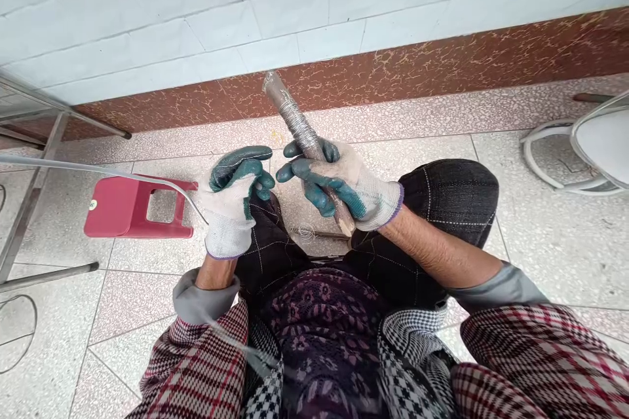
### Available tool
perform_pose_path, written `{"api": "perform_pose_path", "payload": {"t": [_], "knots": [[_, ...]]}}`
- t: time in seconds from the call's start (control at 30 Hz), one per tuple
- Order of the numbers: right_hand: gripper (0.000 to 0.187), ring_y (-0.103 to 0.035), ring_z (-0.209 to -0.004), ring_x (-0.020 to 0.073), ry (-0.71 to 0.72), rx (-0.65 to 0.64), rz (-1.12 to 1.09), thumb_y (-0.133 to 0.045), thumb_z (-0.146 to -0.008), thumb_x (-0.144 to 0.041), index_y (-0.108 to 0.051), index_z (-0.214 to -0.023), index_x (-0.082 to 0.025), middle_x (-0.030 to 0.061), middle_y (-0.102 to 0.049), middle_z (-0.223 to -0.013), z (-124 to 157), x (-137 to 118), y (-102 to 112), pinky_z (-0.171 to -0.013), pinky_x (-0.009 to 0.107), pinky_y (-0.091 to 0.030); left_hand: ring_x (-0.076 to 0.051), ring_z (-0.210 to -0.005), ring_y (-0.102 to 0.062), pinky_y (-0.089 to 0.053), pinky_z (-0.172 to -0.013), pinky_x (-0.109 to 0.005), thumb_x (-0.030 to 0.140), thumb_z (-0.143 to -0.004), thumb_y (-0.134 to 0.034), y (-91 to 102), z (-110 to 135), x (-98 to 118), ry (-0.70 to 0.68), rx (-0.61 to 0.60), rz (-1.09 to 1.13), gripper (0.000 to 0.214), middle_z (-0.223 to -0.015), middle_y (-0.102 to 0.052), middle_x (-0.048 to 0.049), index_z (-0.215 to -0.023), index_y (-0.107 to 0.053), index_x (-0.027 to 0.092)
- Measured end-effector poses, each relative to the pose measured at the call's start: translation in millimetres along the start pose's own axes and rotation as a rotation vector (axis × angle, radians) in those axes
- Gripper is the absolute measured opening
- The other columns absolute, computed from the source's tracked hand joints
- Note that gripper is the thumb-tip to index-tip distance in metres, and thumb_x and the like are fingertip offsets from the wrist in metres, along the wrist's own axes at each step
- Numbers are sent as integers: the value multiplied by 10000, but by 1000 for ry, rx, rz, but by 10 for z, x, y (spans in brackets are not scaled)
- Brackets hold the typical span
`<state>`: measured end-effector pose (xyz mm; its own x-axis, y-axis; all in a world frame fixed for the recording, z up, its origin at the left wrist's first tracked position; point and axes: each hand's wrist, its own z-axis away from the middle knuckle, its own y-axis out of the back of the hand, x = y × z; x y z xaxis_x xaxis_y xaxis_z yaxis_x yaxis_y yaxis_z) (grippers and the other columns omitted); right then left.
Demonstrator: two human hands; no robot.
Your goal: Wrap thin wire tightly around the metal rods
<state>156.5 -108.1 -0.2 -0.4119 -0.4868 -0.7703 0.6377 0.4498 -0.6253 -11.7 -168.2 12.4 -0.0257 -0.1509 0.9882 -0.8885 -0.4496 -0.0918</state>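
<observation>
My right hand (334, 177), in a white work glove with green coated palm and fingers, is closed round a wooden stick (284, 99). The stick tilts up to the left, and thin silvery wire (301, 127) is wound in many turns round it just above my fingers. To the left, my left hand (236, 186), gloved alike, has its fingers curled in, apart from the stick. A fine pale line crosses those fingers; what they hold, if anything, cannot be made out. Behind that wrist passes a grey tube or cable (147, 178).
A red plastic stool (118, 206) lies left on the tiled floor, near a metal frame (32, 200). Between my knees are a loose coil of wire (305, 231) and a thin rod (327, 234). A white chair (604, 144) stands right; a tiled wall (295, 19) rises ahead.
</observation>
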Motion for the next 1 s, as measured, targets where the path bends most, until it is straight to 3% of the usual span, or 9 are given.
{"api": "perform_pose_path", "payload": {"t": [0.07,0.2,0.3,0.4,0.5,0.73,0.9,1.0], "knots": [[368,-481,-375,46,-23,-39,-33,-855,-821,-271,-631,-1094,-165,-4,-753,-796,-10,21,28,-317,155,-403,-85,-499,-580,-424,-412,-219,218,-804,-784,-10,-25,-25,-61,7,13,18,-751,-735,19,-811,-768,223],[419,-492,-374,46,-79,-100,-93,-871,-785,-284,-624,-1099,-156,20,-783,-848,-37,50,62,-297,151,-403,-30,-434,-547,-379,-360,-233,227,-819,-786,-16,-102,-79,-163,-52,57,88,-1113,-802,48,-877,-722,239],[472,-487,-362,54,-82,-103,-108,-910,-742,-295,-626,-1092,-155,2,-759,-776,-39,43,54,-289,155,-407,-43,-401,-526,-395,-365,-223,299,-852,-774,-18,-127,-90,-145,-114,70,130,-933,-803,30,-879,-668,228],[481,-477,-359,49,-93,-122,-96,-919,-743,-296,-628,-1100,-158,2,-757,-780,-21,25,37,-280,148,-388,-76,-397,-519,-399,-363,-221,295,-865,-746,-13,-115,-88,-96,-85,53,116,-746,-744,27,-890,-648,238],[471,-478,-364,47,-103,-123,-93,-896,-767,-271,-622,-1131,-153,8,-764,-803,-4,6,34,-281,144,-387,-93,-428,-549,-388,-358,-218,269,-874,-742,-12,-109,-86,-77,-68,54,111,-783,-746,24,-926,-645,255],[377,-463,-360,46,-12,-120,-145,-855,-829,-281,-609,-1087,-158,-23,-718,-738,-17,-39,56,-279,144,-370,-117,-454,-585,-410,-357,-238,380,-843,-779,-102,-166,-50,-20,-124,97,208,-900,-798,-24,-916,-625,260],[422,-574,-447,67,0,17,-133,-879,-826,-282,-628,-1141,-156,-5,-738,-807,-72,8,116,-313,139,-398,-141,-505,-644,-488,-422,-261,357,-894,-776,-147,-199,-95,-82,-148,94,173,-894,-801,-29,-951,-652,250],[409,-566,-446,70,-19,70,-110,-886,-811,-286,-644,-1116,-164,-26,-710,-755,-72,27,173,-314,141,-385,-136,-533,-650,-509,-475,-255,366,-891,-819,-153,-220,-148,-85,-134,55,212,-824,-773,-2,-977,-661,252]]}}
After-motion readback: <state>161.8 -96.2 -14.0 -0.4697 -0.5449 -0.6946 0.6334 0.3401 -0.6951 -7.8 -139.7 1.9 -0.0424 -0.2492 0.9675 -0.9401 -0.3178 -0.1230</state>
